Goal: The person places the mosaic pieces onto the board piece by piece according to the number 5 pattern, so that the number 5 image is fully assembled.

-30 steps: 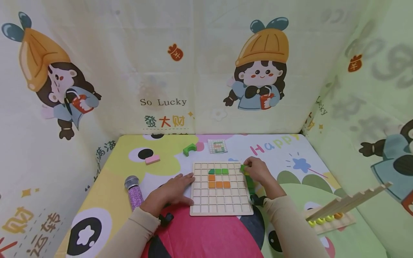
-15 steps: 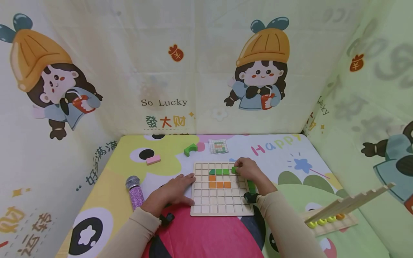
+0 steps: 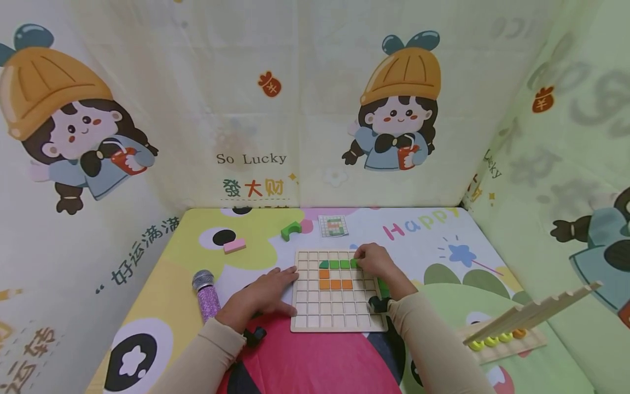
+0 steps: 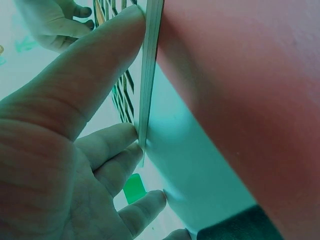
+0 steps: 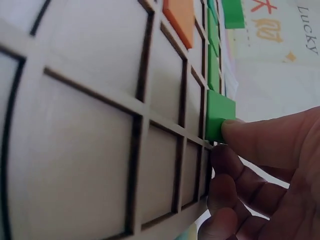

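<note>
A wooden grid board (image 3: 334,309) lies in front of me, with orange tiles (image 3: 335,284) and a row of green tiles (image 3: 339,264) in its cells. A teal tile with a curved corner (image 3: 324,265) begins that row on the left. My right hand (image 3: 378,261) pinches a square green tile (image 5: 220,112) between thumb and finger at the row's right end. In the right wrist view that tile still stands proud of the grid. My left hand (image 3: 263,294) rests at the board's left edge, its thumb and fingers extended against the side.
Behind the board lie a printed pattern card (image 3: 333,226), a green arch block (image 3: 291,231) and a pink block (image 3: 234,245). A glittery microphone (image 3: 206,295) is on the left. Green blocks (image 3: 383,287) sit by the board's right edge, and a slanted wooden rack (image 3: 534,312) stands further right.
My right hand has carried the green tile leftward from beside the board's right edge to the end of the green row, then lowered it there. The left hand has stayed in place.
</note>
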Motion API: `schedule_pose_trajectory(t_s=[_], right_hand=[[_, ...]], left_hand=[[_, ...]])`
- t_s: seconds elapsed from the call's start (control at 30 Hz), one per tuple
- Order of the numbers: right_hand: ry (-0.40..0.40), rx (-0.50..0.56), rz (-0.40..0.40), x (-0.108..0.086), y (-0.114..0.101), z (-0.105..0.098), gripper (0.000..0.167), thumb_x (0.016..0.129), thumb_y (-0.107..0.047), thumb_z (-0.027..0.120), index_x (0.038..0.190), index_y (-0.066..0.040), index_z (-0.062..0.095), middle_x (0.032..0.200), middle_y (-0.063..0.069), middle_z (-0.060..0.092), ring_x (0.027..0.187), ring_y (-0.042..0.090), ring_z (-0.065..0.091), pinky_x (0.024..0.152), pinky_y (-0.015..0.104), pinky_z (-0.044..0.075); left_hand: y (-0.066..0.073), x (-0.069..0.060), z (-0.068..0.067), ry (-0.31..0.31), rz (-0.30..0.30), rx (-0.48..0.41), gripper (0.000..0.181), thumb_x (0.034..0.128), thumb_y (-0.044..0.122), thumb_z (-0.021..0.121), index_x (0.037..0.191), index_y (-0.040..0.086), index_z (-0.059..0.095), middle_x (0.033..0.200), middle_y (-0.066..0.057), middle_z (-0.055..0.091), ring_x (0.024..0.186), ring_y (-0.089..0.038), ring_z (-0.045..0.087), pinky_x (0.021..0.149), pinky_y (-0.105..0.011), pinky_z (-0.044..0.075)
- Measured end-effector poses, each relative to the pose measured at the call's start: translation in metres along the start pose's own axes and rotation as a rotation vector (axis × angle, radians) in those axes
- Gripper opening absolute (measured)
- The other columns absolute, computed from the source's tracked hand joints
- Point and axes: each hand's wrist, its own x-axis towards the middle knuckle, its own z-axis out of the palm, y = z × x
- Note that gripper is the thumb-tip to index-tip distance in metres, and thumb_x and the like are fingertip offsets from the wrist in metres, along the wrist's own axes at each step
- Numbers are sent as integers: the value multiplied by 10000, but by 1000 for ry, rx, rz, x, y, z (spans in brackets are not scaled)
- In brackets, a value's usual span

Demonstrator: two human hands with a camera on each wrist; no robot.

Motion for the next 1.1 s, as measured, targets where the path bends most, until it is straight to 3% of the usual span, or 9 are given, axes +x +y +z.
schedule_pose_trajectory(t_s=[0.3, 0.53, 0.8, 1.1], right_hand=[[-10, -98, 42, 1, 0, 4, 130, 990, -131, 665, 1051, -154, 778, 997, 23, 737, 883, 214, 644, 766, 399, 546], [25, -40, 31, -7, 9, -9, 200, 992, -114, 636, 1145, -76, 759, 1057, 117, 720, 940, 285, 645, 827, 449, 566], [24, -55, 88, -14, 27, -20, 237, 991, -150, 649, 1183, -44, 741, 1180, 195, 706, 1027, 335, 646, 915, 503, 564], [13, -121, 122, -17, 37, -20, 226, 990, -103, 617, 1152, -61, 770, 1196, 175, 724, 1027, 303, 641, 899, 470, 561]], left_hand=[[-1, 1, 2, 2, 2, -4, 946, 788, 413, 894, 1576, 140, 448, 1678, -43, 361, 1547, -430, 280, 1220, -605, 315], [-1, 1, 3, 0, -2, 2, 948, 787, 425, 892, 1579, 153, 447, 1679, -30, 361, 1551, -419, 277, 1221, -597, 318], [-2, 1, 4, 5, 2, 4, 948, 789, 425, 891, 1579, 148, 446, 1680, -34, 359, 1549, -426, 279, 1223, -596, 316], [-3, 1, 2, 10, 6, 10, 958, 777, 425, 898, 1576, 143, 450, 1677, -45, 365, 1544, -435, 285, 1215, -612, 318]])
